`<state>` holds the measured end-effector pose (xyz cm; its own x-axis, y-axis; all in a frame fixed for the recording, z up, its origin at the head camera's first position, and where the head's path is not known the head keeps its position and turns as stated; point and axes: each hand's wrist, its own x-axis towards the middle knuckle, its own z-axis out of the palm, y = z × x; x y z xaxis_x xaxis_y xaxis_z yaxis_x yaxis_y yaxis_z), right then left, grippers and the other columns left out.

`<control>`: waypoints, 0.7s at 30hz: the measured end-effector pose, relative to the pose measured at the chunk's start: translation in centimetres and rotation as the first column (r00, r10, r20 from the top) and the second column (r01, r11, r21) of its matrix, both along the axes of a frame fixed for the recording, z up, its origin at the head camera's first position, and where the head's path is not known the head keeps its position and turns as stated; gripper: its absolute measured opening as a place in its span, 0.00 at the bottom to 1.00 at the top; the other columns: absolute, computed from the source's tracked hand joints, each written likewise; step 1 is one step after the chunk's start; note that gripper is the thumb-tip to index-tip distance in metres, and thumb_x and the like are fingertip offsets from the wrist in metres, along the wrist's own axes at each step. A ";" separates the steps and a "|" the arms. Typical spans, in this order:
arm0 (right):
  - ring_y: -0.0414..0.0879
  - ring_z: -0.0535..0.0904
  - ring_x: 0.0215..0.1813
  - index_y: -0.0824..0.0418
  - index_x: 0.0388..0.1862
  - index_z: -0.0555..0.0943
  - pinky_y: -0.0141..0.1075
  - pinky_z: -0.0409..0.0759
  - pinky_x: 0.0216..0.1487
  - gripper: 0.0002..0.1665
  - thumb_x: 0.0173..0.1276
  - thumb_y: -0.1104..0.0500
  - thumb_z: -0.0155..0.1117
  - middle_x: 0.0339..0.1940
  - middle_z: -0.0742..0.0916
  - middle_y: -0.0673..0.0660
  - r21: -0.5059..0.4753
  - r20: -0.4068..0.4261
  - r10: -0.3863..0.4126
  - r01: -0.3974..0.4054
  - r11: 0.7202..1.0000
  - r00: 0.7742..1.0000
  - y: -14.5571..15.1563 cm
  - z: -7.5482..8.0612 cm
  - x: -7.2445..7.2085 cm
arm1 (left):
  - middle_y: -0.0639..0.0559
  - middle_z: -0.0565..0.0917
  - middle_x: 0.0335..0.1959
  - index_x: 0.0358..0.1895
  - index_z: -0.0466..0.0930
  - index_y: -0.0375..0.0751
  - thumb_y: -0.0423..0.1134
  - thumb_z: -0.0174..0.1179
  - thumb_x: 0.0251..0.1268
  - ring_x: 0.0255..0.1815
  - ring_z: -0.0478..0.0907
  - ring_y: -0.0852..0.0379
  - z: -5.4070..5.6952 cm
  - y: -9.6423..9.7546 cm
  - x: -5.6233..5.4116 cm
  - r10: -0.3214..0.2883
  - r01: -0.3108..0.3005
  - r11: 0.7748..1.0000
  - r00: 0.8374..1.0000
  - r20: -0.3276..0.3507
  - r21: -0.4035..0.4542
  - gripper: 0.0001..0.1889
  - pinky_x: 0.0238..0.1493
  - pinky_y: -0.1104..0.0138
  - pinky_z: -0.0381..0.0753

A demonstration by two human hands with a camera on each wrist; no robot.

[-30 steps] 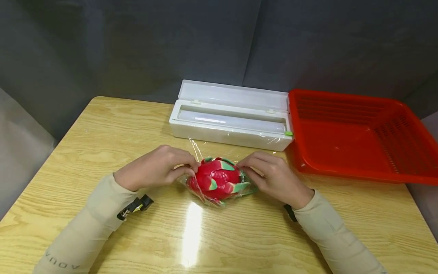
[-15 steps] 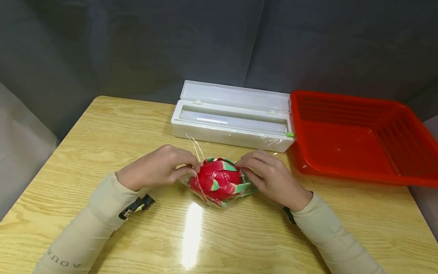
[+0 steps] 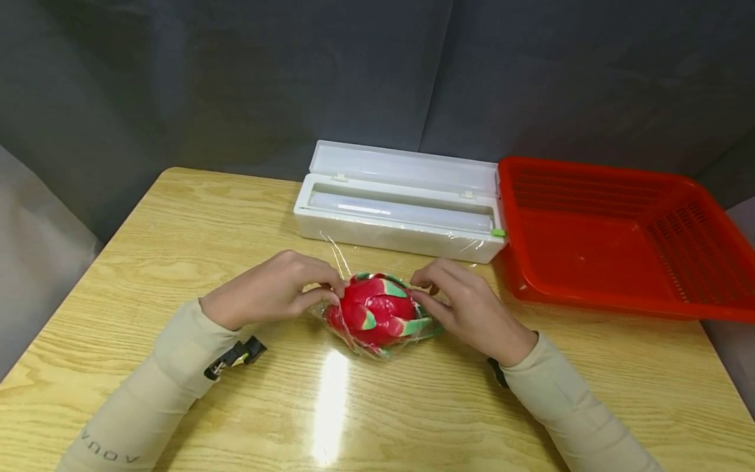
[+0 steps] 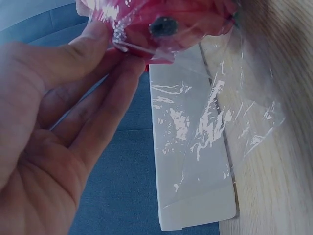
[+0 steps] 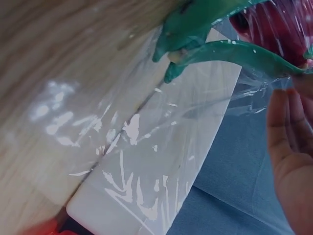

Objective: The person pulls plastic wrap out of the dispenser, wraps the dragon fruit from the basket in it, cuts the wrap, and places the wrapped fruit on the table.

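Note:
A red dragon fruit (image 3: 380, 311) with green-tipped scales lies on the table, with clear cling film (image 5: 142, 147) drawn over it. At its left side my left hand (image 3: 280, 288) pinches the film against the fruit between thumb and fingertips; the left wrist view shows this left hand (image 4: 73, 107) close up. My right hand (image 3: 472, 305) is at the fruit's right side, thumb and index finger pinching the film there. In the right wrist view the right hand's fingers (image 5: 286, 122) meet the film beside the green scales. The film stretches back toward the white dispenser box.
Behind the fruit stands a white cling film dispenser box (image 3: 401, 239), lid (image 3: 407, 167) raised, with a film roll (image 3: 401, 208) inside and a green slider (image 3: 498, 233) at its right end. A red plastic basket (image 3: 584, 255) touches its right end. The wooden table (image 3: 236, 406) reflects a light.
My right hand's fingertips have shifted slightly, the index finger lifting and bending a little more. My left hand and the dragon fruit stay in place.

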<state>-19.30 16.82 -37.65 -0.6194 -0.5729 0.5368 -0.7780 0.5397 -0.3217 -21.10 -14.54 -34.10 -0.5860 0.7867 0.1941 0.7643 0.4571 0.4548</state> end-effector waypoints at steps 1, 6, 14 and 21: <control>0.41 0.87 0.39 0.59 0.43 0.83 0.35 0.90 0.41 0.15 0.60 0.64 0.79 0.40 0.88 0.51 0.000 0.006 0.004 -0.004 1.000 1.000 0.0 0.0 0.0 | 0.58 0.92 0.42 0.44 0.89 0.47 0.35 0.71 0.66 0.39 0.85 0.68 0.0 0.0 0.0 0.001 -0.001 1.000 1.000 -0.002 0.000 0.06 0.47 0.70 0.89; 0.41 0.89 0.41 0.59 0.43 0.85 0.37 0.91 0.45 0.14 0.59 0.65 0.79 0.39 0.91 0.51 0.021 0.009 0.011 -0.011 1.000 1.000 0.0 -0.1 0.1 | 0.58 0.92 0.42 0.44 0.89 0.47 0.36 0.71 0.65 0.39 0.85 0.68 -0.1 0.0 0.0 0.003 -0.003 1.000 1.000 -0.015 0.006 0.06 0.47 0.70 0.89; 0.44 0.90 0.41 0.60 0.43 0.88 0.40 0.91 0.46 0.12 0.59 0.66 0.78 0.39 0.93 0.53 0.075 -0.036 0.025 -0.022 0.997 0.999 0.1 0.2 0.5 | 0.56 0.92 0.43 0.43 0.89 0.46 0.37 0.70 0.67 0.43 0.87 0.64 -0.3 0.0 -0.1 -0.011 0.012 1.000 0.999 -0.034 0.019 0.05 0.49 0.63 0.90; 0.43 0.90 0.44 0.60 0.48 0.85 0.40 0.91 0.48 0.14 0.62 0.63 0.69 0.43 0.93 0.53 0.119 0.017 0.024 -0.025 0.993 1.000 0.3 0.6 1.2 | 0.56 0.91 0.43 0.43 0.88 0.46 0.38 0.72 0.65 0.44 0.87 0.64 -0.3 -0.1 0.0 -0.011 0.013 0.998 0.999 -0.037 0.053 0.06 0.49 0.66 0.90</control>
